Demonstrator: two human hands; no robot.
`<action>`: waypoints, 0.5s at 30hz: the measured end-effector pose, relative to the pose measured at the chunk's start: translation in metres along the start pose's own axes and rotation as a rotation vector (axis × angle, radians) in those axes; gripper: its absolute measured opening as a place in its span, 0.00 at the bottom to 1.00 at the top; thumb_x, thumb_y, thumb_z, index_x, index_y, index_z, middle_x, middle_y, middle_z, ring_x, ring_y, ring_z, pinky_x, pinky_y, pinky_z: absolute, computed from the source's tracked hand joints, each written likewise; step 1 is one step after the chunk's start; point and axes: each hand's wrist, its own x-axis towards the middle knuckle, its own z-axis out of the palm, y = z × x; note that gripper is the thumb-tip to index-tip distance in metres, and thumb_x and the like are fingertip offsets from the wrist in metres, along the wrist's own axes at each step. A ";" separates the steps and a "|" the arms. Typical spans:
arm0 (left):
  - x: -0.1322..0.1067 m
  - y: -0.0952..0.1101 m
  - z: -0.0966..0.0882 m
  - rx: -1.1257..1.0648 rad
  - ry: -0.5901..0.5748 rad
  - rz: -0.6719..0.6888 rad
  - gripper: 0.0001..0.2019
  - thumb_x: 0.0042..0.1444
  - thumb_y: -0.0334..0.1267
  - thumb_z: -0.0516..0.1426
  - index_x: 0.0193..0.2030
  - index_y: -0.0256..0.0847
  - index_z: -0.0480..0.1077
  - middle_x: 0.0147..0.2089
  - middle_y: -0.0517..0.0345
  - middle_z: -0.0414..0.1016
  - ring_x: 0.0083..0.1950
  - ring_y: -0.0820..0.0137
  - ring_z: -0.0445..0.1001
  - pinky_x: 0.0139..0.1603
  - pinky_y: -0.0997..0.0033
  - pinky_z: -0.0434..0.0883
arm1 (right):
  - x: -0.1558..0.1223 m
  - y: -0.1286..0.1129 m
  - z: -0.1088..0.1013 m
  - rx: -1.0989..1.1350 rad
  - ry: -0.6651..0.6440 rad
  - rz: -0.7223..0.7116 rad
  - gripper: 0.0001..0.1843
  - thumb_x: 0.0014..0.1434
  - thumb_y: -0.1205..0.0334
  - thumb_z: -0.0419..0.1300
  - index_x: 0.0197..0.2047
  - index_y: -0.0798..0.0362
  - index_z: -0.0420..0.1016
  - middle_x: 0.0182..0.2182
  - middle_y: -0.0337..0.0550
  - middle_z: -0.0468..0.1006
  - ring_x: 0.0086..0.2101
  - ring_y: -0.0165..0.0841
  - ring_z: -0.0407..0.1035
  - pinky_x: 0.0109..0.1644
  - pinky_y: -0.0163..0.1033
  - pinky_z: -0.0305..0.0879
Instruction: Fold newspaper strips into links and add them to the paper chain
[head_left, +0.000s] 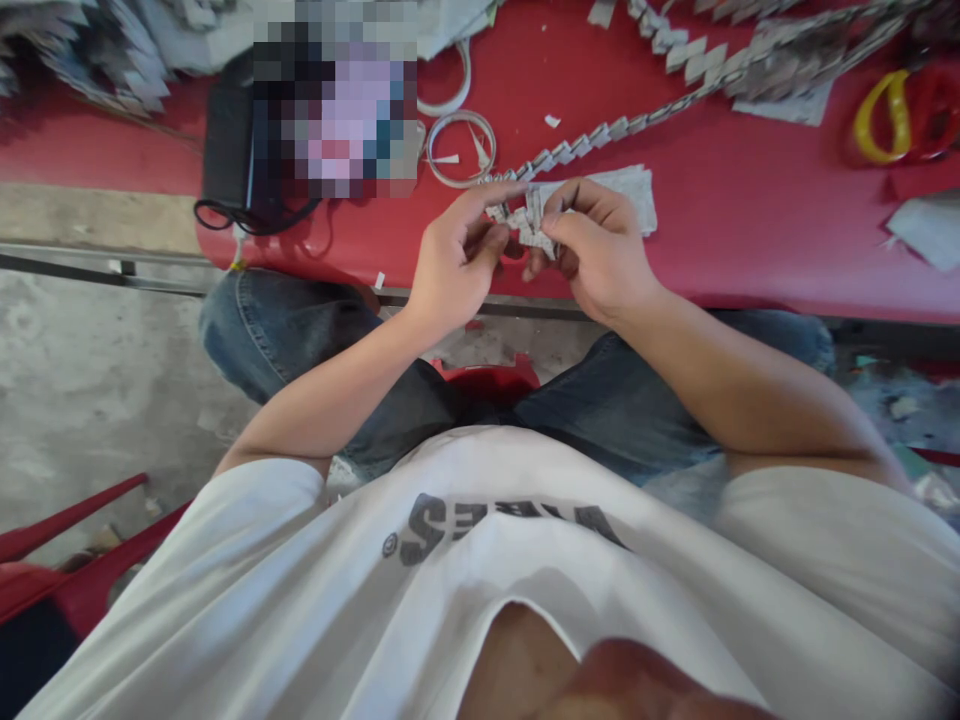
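The folded paper piece [527, 226] sits at the centre of the frame, just above the near edge of the red table [750, 240]. It is pinched from both sides. The left hand [456, 262] closes thumb and fingers on its left end, with the index finger stretched out over the top. The right hand [600, 250] clamps its right end between thumb and curled fingers.

A paper chain [600, 135] of like folded links meets the fingers there. Its long axis runs diagonally, pointing from the hands up toward the upper right corner of the frame.

A stack of paper slips [634, 190] lies flat just behind the right hand. A tape ring [461, 148] rests above the left hand. Scissors [900, 115] with yellow and red handles lie at the far upper right, well apart.
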 end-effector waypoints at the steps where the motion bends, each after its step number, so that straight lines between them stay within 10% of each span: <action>1: 0.000 0.001 -0.004 0.043 -0.009 0.001 0.31 0.73 0.70 0.56 0.71 0.55 0.73 0.42 0.56 0.77 0.49 0.62 0.83 0.55 0.54 0.79 | 0.000 -0.003 -0.002 -0.009 -0.010 0.018 0.28 0.46 0.33 0.83 0.31 0.40 0.75 0.22 0.32 0.71 0.22 0.37 0.68 0.30 0.50 0.81; 7: 0.013 0.000 -0.024 0.321 -0.064 0.228 0.26 0.65 0.64 0.68 0.63 0.54 0.80 0.65 0.48 0.79 0.69 0.48 0.73 0.81 0.33 0.64 | -0.001 -0.014 -0.008 -0.045 -0.113 0.039 0.27 0.51 0.32 0.83 0.33 0.41 0.78 0.27 0.35 0.76 0.23 0.36 0.69 0.30 0.50 0.80; 15: 0.015 0.007 -0.026 0.190 -0.113 0.128 0.22 0.70 0.67 0.62 0.53 0.53 0.79 0.50 0.53 0.83 0.62 0.51 0.83 0.78 0.32 0.72 | -0.006 -0.026 -0.013 -0.127 -0.115 -0.036 0.25 0.60 0.27 0.75 0.40 0.40 0.86 0.35 0.41 0.84 0.27 0.40 0.76 0.33 0.52 0.82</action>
